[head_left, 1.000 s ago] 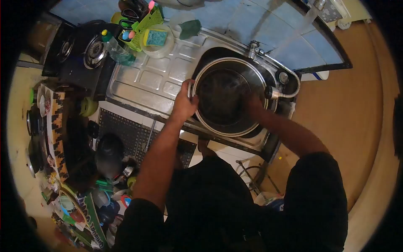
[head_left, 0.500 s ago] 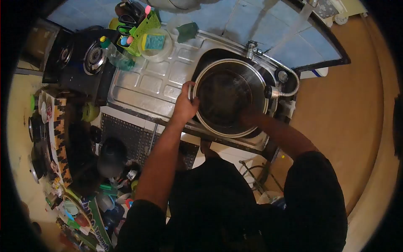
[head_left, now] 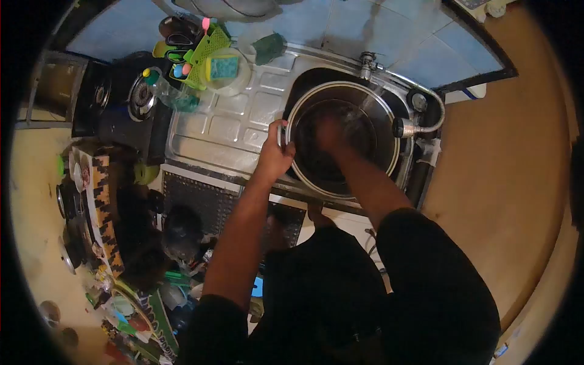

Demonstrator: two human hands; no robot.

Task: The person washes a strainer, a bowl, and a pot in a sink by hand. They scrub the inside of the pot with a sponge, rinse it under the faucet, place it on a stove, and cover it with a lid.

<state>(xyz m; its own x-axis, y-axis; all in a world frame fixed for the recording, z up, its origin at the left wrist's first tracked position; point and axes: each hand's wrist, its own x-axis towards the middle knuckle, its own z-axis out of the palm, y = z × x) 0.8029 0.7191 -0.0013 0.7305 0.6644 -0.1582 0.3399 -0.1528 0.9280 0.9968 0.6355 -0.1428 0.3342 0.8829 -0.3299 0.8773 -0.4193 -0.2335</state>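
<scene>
bracing pot (head_left: 387,125) by handle (head_left: 280,135), left hand (head_left: 277,153) curled on it; right hand (head_left: 331,135) working inside, fingers blurred, can't tell. pot in sink (head_left: 316,77), upper centre-right of frame. next likely calls for steady hold.

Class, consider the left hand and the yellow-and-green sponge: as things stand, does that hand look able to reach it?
Probably yes, if the left hand lets go of the pot at its edge: only the metal drainboard appears to lie between, and the sponge sits uncovered.
</scene>
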